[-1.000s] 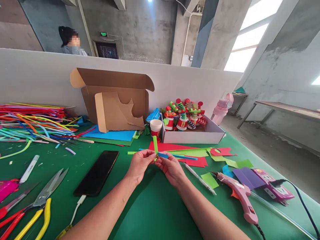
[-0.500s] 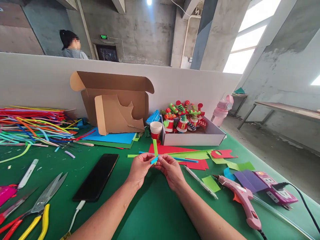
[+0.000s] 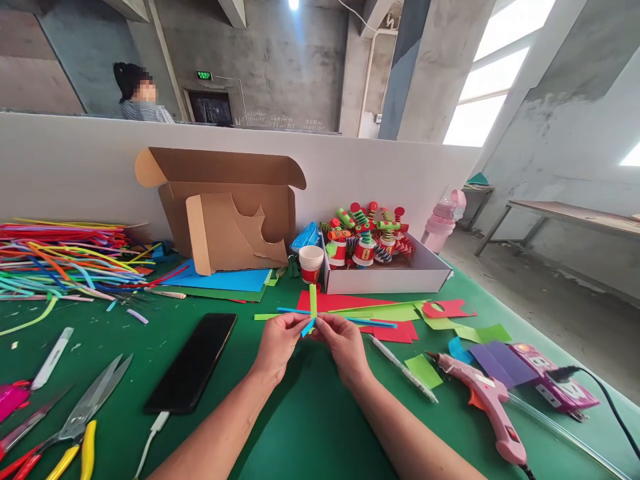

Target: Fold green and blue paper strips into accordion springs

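While your left hand and right hand pinch the crossed green-and-blue paper strips between them, above the middle of the tabletop, uneven pressure could skew or crease such thin, flat stock. Toward the right edge, the smooth pink plastic glue gun might burn you if hot and brushed. Near the far edge, a stiff white box holds pleated figures.
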{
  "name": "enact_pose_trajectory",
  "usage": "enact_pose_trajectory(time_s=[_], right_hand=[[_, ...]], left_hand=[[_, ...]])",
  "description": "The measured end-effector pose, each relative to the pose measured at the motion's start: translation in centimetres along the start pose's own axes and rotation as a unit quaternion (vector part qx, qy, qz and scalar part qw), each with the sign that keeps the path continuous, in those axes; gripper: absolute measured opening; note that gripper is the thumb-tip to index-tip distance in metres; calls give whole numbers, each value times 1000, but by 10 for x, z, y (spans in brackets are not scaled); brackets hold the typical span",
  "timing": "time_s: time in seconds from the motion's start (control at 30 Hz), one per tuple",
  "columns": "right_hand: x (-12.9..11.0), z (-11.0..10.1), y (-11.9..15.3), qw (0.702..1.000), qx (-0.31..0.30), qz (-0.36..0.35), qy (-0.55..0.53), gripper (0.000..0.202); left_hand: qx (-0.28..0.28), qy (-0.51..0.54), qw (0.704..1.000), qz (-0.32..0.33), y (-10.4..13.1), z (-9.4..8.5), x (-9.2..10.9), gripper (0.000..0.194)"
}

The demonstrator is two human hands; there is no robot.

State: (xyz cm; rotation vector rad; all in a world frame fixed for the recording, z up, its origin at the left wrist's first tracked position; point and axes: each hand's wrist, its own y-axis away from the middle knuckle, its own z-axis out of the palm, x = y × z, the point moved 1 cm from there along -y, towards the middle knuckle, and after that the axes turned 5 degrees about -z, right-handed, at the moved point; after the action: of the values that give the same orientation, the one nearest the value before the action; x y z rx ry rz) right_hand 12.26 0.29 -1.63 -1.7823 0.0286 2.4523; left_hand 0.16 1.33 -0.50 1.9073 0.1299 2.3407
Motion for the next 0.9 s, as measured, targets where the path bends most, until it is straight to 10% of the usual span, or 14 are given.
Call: enact_pose_trajectory(time_s=[0.9], right_hand=[[-5, -4, 1, 999, -6, 13, -32, 32]], left_hand=[[6, 25, 999, -22, 2, 0, -4, 31]])
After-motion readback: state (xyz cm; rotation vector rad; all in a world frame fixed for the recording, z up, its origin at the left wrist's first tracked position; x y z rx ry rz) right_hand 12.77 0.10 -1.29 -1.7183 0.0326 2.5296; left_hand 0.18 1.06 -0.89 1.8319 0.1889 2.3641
